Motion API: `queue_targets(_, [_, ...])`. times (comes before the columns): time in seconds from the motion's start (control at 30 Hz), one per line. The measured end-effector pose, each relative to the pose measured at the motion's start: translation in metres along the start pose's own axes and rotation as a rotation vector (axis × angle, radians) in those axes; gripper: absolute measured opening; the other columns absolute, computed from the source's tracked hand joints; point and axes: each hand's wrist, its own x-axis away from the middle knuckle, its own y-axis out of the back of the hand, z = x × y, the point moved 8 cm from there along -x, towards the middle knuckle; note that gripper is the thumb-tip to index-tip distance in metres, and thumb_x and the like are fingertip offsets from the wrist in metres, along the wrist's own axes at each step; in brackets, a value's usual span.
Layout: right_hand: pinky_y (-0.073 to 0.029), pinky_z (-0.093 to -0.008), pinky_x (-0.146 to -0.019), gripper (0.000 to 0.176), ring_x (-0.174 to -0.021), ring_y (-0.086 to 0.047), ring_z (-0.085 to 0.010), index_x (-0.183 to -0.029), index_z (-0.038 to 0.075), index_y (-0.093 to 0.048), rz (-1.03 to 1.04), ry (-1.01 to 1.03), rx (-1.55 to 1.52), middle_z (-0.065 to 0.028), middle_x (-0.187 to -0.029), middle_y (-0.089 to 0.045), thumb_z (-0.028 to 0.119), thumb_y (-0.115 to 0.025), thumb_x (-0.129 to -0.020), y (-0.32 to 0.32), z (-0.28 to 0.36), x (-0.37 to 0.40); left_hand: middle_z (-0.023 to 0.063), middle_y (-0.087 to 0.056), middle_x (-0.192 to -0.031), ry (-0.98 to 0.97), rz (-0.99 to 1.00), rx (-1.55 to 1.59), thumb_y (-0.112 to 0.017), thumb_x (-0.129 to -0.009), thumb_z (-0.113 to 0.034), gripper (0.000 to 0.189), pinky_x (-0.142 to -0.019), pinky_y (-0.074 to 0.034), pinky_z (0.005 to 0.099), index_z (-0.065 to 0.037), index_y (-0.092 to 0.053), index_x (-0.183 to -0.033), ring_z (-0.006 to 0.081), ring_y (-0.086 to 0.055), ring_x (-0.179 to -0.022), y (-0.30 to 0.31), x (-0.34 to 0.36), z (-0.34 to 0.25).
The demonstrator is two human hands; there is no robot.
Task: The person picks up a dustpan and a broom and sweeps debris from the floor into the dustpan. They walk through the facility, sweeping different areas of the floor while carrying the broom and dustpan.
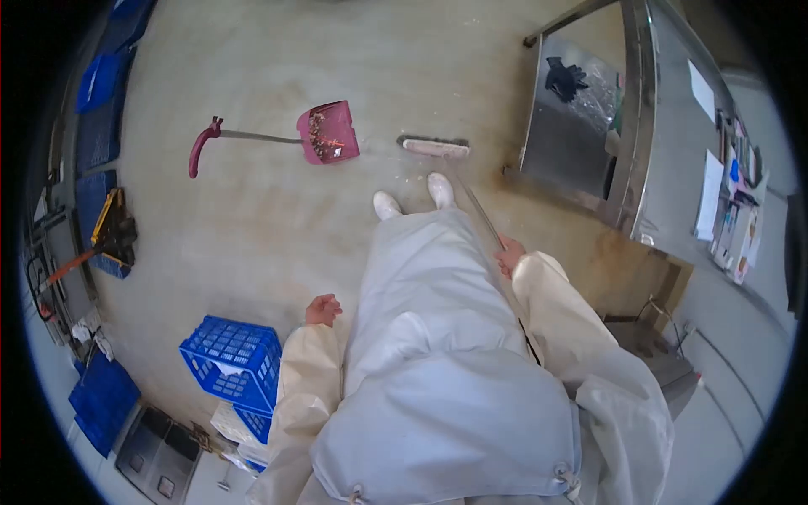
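My right hand is wrapped around the thin handle of a broom. The broom's pale, pinkish head with dark bristles rests on the floor just ahead of my white boots. My left hand hangs beside my apron with its fingers loosely curled and apart, holding nothing. Ahead and to the left, a pink long-handled dustpan lies on the floor with small debris in its pan. Its handle points left, away from the broom.
Stacked blue crates stand near my left arm. At right is a steel table with papers on top and a dark glove on its lower shelf. A yellow pallet jack and blue pallets line the left side.
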Motion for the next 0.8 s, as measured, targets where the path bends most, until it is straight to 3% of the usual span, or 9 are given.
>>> queue_targets(0.1, [-0.025,-0.0288,-0.028,0.060,-0.032,-0.033,-0.0125,-0.126,0.024,-0.031,-0.082,0.021,-0.265,-0.0027,-0.044,-0.035,0.001,-0.046,-0.072,-0.005,-0.017,0.013,0.0059,-0.057,-0.070,-0.007,0.013,-0.066,-0.053,-0.075,-0.009,0.017,-0.046,-0.040,0.0198,-0.001,-0.053,-0.090,0.0132,-0.056,-0.057,0.012,-0.009,-0.010])
queue_targets(0.2, [-0.029,-0.0299,-0.029,0.060,-0.032,-0.038,-0.0146,-0.126,0.020,-0.030,-0.268,0.053,-0.042,-0.0044,-0.047,-0.041,0.002,-0.047,-0.072,-0.005,-0.018,-0.050,0.0066,-0.057,-0.070,-0.003,0.043,-0.136,-0.052,-0.075,-0.008,0.017,-0.045,-0.040,0.0197,0.000,-0.053,-0.090,0.0132,-0.056,-0.057,0.025,-0.020,-0.001])
queue_targets(0.3, [-0.032,-0.0305,-0.030,0.063,-0.033,-0.040,-0.0158,-0.128,0.017,-0.025,-0.008,0.115,0.656,-0.0061,-0.049,-0.045,0.003,-0.047,-0.071,-0.048,-0.006,-0.115,0.0073,-0.057,-0.070,-0.002,0.055,-0.219,-0.052,-0.075,-0.009,0.018,-0.045,-0.040,0.0200,0.000,-0.053,-0.091,0.0129,-0.056,-0.056,0.042,-0.022,0.001])
queue_targets(0.37, [-0.032,-0.0305,-0.030,0.064,-0.034,-0.041,-0.0159,-0.129,0.016,-0.023,0.121,0.108,0.740,-0.0065,-0.050,-0.046,0.003,-0.048,-0.071,-0.069,-0.003,-0.118,0.0075,-0.058,-0.070,-0.002,0.045,-0.237,-0.052,-0.075,-0.010,0.020,-0.045,-0.040,0.0204,0.001,-0.053,-0.092,0.0126,-0.056,-0.056,0.045,-0.021,0.003])
queue_targets(0.5, [-0.031,-0.0302,-0.030,0.065,-0.034,-0.040,-0.0152,-0.129,0.017,-0.021,0.112,-0.069,-0.148,-0.0059,-0.049,-0.044,0.004,-0.048,-0.072,-0.098,-0.045,-0.033,0.0078,-0.058,-0.070,0.005,0.049,-0.239,-0.052,-0.075,-0.011,0.021,-0.045,-0.040,0.0210,0.001,-0.053,-0.092,0.0128,-0.056,-0.056,0.051,-0.016,0.016])
queue_targets(0.57, [-0.031,-0.0309,-0.030,0.063,-0.033,-0.040,-0.0157,-0.129,0.017,-0.023,0.069,-0.058,-0.361,-0.0062,-0.047,-0.042,0.004,-0.048,-0.073,-0.095,-0.060,-0.006,0.0078,-0.058,-0.070,0.020,0.062,-0.234,-0.052,-0.075,-0.011,0.021,-0.045,-0.040,0.0210,0.001,-0.053,-0.092,0.0127,-0.056,-0.056,0.051,-0.016,0.026])
queue_targets(0.73, [-0.028,-0.0320,-0.028,0.061,-0.031,-0.037,-0.0158,-0.128,0.019,-0.027,-0.096,0.000,-0.428,-0.0047,-0.044,-0.038,0.001,-0.047,-0.073,-0.070,-0.104,0.032,0.0076,-0.058,-0.071,0.016,0.106,-0.301,-0.052,-0.075,-0.010,0.020,-0.046,-0.041,0.0214,0.001,-0.052,-0.092,0.0133,-0.056,-0.057,0.043,-0.008,0.046])
queue_targets(0.77, [-0.029,-0.0282,-0.028,0.063,-0.032,-0.038,-0.0142,-0.131,0.017,-0.017,-0.062,0.033,-0.374,-0.0053,-0.048,-0.041,0.004,-0.045,-0.075,-0.072,-0.109,0.028,0.0075,-0.058,-0.071,0.025,0.112,-0.304,-0.052,-0.075,-0.010,0.020,-0.046,-0.041,0.0215,0.001,-0.053,-0.092,0.0135,-0.056,-0.057,0.038,-0.003,0.047])
queue_targets(0.8, [-0.031,-0.0297,-0.030,0.056,-0.034,-0.040,-0.0158,-0.128,0.015,-0.024,-0.022,-0.022,-0.399,-0.0072,-0.049,-0.043,0.008,-0.046,-0.077,-0.076,-0.108,0.025,0.0075,-0.058,-0.071,0.002,0.112,-0.337,-0.052,-0.075,-0.010,0.020,-0.046,-0.041,0.0216,0.001,-0.053,-0.092,0.0137,-0.056,-0.058,0.036,0.001,0.045])
